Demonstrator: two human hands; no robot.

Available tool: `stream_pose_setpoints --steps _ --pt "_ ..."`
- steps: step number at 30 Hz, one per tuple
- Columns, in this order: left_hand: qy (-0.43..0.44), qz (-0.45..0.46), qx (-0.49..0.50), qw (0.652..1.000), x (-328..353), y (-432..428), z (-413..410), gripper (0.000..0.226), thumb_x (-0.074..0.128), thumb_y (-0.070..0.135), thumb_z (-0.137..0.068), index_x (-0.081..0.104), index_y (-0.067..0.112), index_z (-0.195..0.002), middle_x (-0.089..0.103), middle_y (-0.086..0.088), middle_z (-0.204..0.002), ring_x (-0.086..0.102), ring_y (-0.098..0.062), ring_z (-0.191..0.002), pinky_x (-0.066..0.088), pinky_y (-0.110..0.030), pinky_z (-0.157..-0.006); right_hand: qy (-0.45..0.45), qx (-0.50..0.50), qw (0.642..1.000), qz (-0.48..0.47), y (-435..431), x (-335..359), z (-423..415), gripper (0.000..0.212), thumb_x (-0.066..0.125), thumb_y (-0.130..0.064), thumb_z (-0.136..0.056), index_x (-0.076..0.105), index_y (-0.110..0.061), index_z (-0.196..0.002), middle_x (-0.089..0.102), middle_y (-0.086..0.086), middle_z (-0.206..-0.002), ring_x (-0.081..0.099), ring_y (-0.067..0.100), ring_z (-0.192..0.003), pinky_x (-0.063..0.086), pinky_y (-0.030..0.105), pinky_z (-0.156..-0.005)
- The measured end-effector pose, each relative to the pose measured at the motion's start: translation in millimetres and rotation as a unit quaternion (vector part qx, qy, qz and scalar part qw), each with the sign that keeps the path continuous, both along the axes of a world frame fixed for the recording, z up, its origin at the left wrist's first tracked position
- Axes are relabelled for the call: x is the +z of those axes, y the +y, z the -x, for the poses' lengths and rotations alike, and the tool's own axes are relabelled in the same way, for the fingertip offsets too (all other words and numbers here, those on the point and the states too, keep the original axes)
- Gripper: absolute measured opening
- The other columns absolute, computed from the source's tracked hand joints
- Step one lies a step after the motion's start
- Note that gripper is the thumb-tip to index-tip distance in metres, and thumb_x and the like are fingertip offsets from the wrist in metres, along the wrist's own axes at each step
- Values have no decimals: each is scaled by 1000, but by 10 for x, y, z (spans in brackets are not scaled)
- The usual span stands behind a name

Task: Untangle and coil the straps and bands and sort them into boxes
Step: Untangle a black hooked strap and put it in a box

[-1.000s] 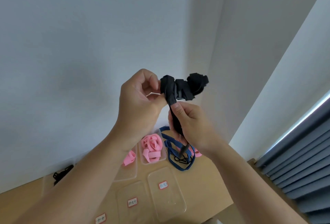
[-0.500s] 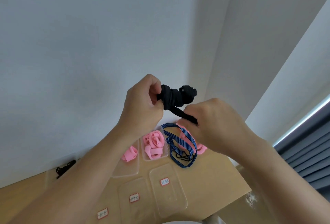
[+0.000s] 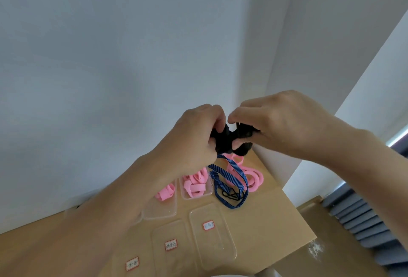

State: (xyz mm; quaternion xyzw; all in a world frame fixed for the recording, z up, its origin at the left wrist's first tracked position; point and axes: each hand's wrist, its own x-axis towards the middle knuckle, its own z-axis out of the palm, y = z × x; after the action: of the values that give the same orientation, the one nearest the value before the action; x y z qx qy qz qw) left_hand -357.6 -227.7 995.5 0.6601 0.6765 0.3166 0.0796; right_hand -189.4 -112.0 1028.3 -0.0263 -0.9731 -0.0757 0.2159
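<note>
Both hands are holding the bunched black strap (image 3: pixel 227 142) above the table (image 3: pixel 276 215). The left hand (image 3: pixel 194 142) is gripping its nine o'clock end with curled fingers, and the right hand (image 3: pixel 280 126) is pinching its three o'clock end. At six o'clock below it, a blue band (image 3: pixel 229 179) is lying beside pink bands (image 3: pixel 254 177) and clear boxes (image 3: pixel 216 250).

Black strap (image 3: pixel 225 142) is mostly buried under the left hand (image 3: pixel 194 139) and right hand (image 3: pixel 280 126). Box labels (image 3: pixel 208 226) are too tiny to read, and the left forearm (image 3: pixel 106 206) covers part of a clear box (image 3: pixel 163 211).
</note>
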Motion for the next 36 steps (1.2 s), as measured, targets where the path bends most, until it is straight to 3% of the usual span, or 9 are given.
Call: stream_pose_setpoints --steps 4,9,13,16,19,23,29,32,36 --pt "-119 53 -85 988 -51 -124 71 40 59 -14 -80 52 25 -83 58 8 -79 57 -18 -70 53 -35 -67 9 45 999 13 187 -37 -29 64 36 -65 -97 72 -11 -99 63 -3 -71 56 23 -51 41 29 -42" --pt "-377 70 -167 909 -16 -254 112 35 62 -13 -79 50 20 -77 50 7 -71 45 -11 -65 43 -21 -63 84 101 955 267 210 -227 88 67 53 -71 -85 73 -7 -91 68 0 -71 59 19 -58 45 34 -52" --pt "-520 37 -179 835 -30 -246 87 31 69 -6 -72 54 21 -75 50 -4 -77 47 -22 -73 44 -34 -70 112 77 802 581 4 -445 169 62 68 -65 -81 71 -4 -76 63 9 -66 54 23 -58 43 30 -53" --pt "-598 23 -161 785 -98 -183 54 33 67 -14 -69 55 16 -76 48 -18 -90 45 -34 -92 41 -49 -85 146 91 623 763 -217 -598 233 28 66 -31 -89 70 -14 -67 63 0 -66 60 11 -62 52 23 -61" --pt "-628 0 -125 768 -134 -172 48 30 59 -19 -70 51 10 -76 53 -8 -72 58 -20 -70 53 -28 -72 147 76 527 834 -266 -734 245 26 58 0 -92 50 6 -68 43 3 -60 40 9 -49 39 16 -45" --pt "-652 -17 -110 750 -151 -157 97 29 56 -19 -70 47 9 -76 55 -3 -71 61 -17 -70 56 -25 -70 159 47 510 844 -246 -822 204 27 53 -1 -94 56 -5 -67 39 5 -65 34 14 -60 36 20 -54" --pt "-655 -27 -69 752 -194 -91 139 28 59 -15 -69 47 9 -77 62 -8 -76 61 -24 -78 49 -37 -78 201 -103 670 708 -309 -784 234 35 59 -33 -100 66 -15 -70 51 -2 -63 43 11 -64 41 24 -70" --pt "-664 -39 -48 745 -177 -62 199 26 60 -12 -70 49 10 -78 60 -10 -83 59 -27 -79 50 -33 -70 254 -106 623 732 -335 -862 265 28 60 -41 -98 73 -17 -95 57 -2 -73 47 13 -72 41 29 -76" --pt "-679 -15 -130 723 -198 -156 194 31 65 -16 -67 54 12 -74 55 -11 -86 59 -26 -88 55 -33 -80 298 -51 591 748 -226 -882 253 30 78 -46 -80 75 -16 -87 60 18 -89 48 31 -81 43 46 -77"
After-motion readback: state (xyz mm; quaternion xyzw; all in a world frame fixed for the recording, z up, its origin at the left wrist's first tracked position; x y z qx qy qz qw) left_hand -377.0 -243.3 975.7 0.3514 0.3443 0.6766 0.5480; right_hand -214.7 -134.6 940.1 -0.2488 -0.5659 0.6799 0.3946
